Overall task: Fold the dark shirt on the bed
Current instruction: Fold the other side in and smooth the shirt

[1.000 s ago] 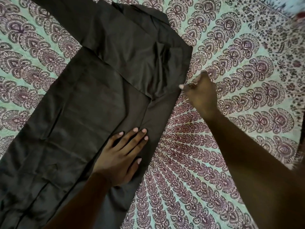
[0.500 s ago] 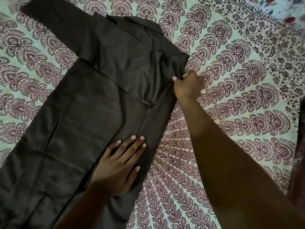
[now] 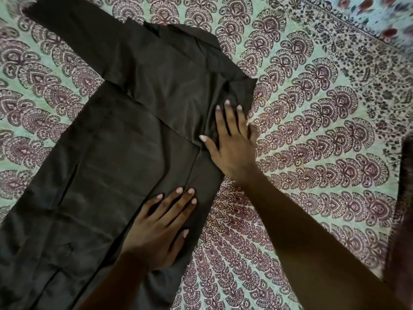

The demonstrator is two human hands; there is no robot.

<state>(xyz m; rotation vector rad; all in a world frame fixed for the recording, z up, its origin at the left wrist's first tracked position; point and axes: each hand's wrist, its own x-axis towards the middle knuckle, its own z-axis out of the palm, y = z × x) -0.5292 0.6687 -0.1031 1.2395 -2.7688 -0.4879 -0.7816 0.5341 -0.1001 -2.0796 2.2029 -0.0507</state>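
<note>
Shirt point(image 3: 111, 153), dark and flat, lies slantwise on the printed bedspread point(image 3: 312, 130), well apart from its bordered far-right edge (one sleeve stretches far-left). Left hand point(image 3: 161, 224) presses the garment's near side, fingers straight and close together; right hand point(image 3: 232, 142), fingers spread, presses its folded shoulder.

Two hands are showing, both bare.

Left hand point(image 3: 156, 224): all five fingers are showing, slim and long. The nails point(image 3: 179, 190) are rounded, running a little past the fingertips and catching the light.

Right hand point(image 3: 232, 151): the thumb and three fingers are reading sharply, with the same rounded nails. The little finger is blurring at its edge.

Left forearm point(image 3: 107, 285) is showing uncovered from wrist to bottom edge. Right forearm point(image 3: 312, 231) is showing uncovered from wrist to lower right corner, and is lying mostly in shadow.

A dark blurred mass point(image 3: 407, 157) is showing at the right edge. Hair or clothing, cannot tell.
</note>
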